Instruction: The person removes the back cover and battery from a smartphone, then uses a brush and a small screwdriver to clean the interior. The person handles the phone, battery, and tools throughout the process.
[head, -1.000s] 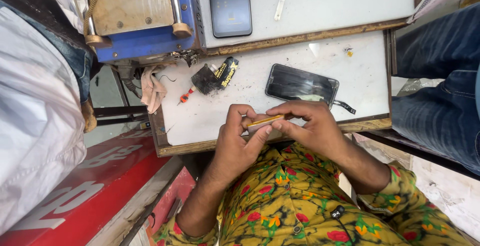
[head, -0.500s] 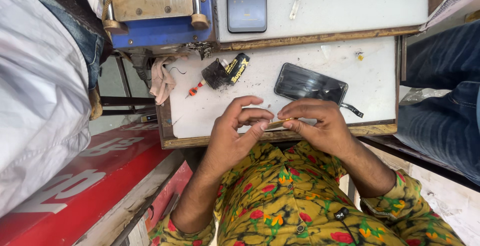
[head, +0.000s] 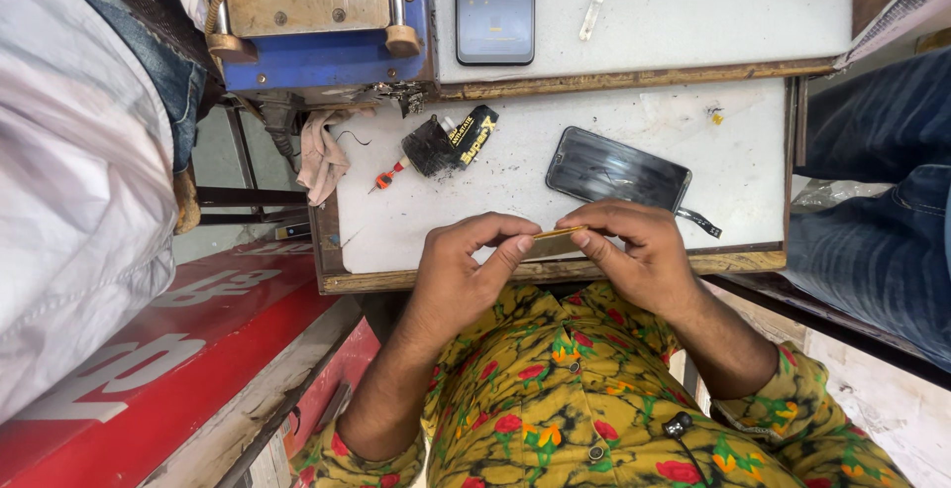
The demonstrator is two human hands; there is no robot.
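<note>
1. The white scuffed counter (head: 634, 126) with wooden edging spans the scene; at its far left stands a blue metal machine with a tan plate (head: 317, 22).
2. A dark smartphone with a lit screen (head: 495, 7) lies far, and a black glass phone panel with a trailing ribbon cable (head: 616, 169) lies near the middle, just beyond the hands.
3. The left hand (head: 461, 275) and right hand (head: 639, 255) meet at the near edge, fingers closed on either end of a thin flat brass-coloured strip (head: 553, 242).
4. The strip looks light, thin and probably easily bent; pinching it by the edges near both ends seems the safest hold.
</note>
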